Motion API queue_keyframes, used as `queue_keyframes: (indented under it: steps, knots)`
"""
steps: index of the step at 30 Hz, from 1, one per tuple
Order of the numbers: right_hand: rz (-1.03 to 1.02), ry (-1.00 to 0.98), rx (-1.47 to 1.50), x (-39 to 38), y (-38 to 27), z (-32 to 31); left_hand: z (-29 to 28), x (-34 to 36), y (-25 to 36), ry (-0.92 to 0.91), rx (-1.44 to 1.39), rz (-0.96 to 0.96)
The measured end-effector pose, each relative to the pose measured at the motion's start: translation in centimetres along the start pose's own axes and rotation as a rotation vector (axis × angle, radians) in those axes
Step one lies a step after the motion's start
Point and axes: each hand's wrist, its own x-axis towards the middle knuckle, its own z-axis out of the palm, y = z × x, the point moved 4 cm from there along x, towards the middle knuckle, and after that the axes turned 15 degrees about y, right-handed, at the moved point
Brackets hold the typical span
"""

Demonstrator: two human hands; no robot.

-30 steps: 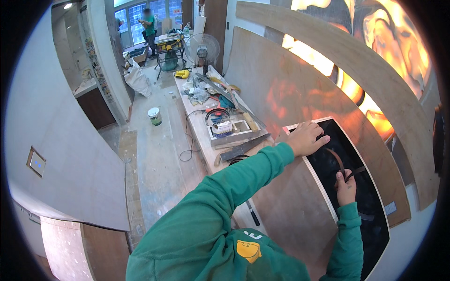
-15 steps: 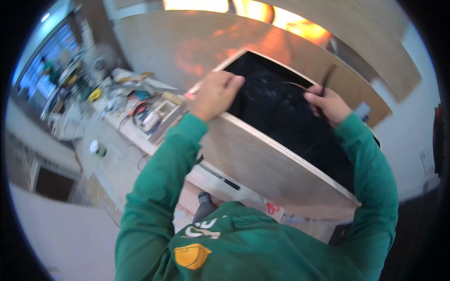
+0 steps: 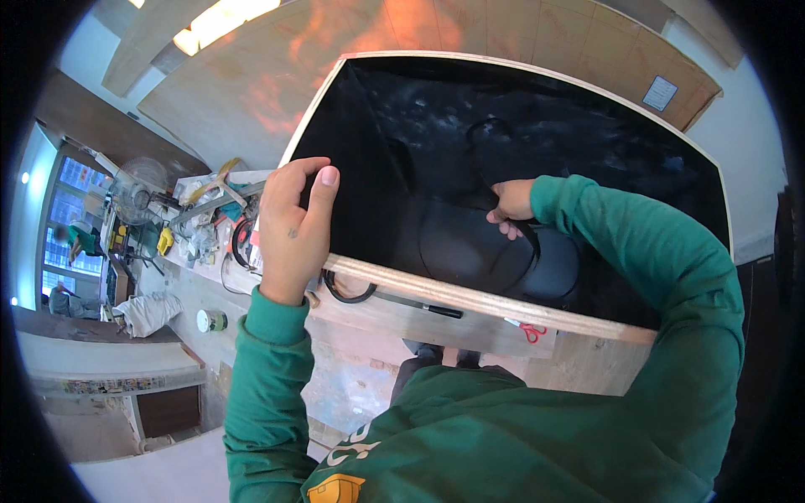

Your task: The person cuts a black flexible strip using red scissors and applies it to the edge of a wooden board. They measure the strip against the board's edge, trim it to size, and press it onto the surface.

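A large plywood box with pale edges and a glossy black inside has its open side facing me. My left hand is on its left edge near the front corner, fingers curled over the rim and thumb raised. Reaching inside, my right hand pinches a thin black strip. This strip curls in loops against the black inner panel, and its ends are hard to make out there. Whitish smudges mark the box's far inner wall.
Below the box's near edge lie a coil of black strip, a black-handled tool and red-handled scissors. A cluttered bench stands left, with a white tub on the floor. A large board leans behind.
My right hand has gone from above the opening down into the box with the strip. The view has turned, and more of the inside shows. My left hand stays at the left edge.
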Motion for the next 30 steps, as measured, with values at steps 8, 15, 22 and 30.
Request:
queue_keyframes:
  steps: [8,15,22,30]
  knots:
    - [-0.037,-0.178,0.043,9.5,0.9,2.7,0.2,0.2,-0.5,-0.028,0.032,-0.073]
    - [-0.071,-0.062,-0.063,14.6,3.7,6.2,0.2,0.0,-1.3,0.005,0.025,0.038]
    - [-0.713,0.357,-0.690,10.8,4.8,7.0,0.0,-0.4,-1.5,0.085,0.043,0.115]
    - [-0.496,0.184,-0.601,-6.0,-8.5,-0.5,0.1,-0.6,-1.4,0.025,-0.015,-0.054]
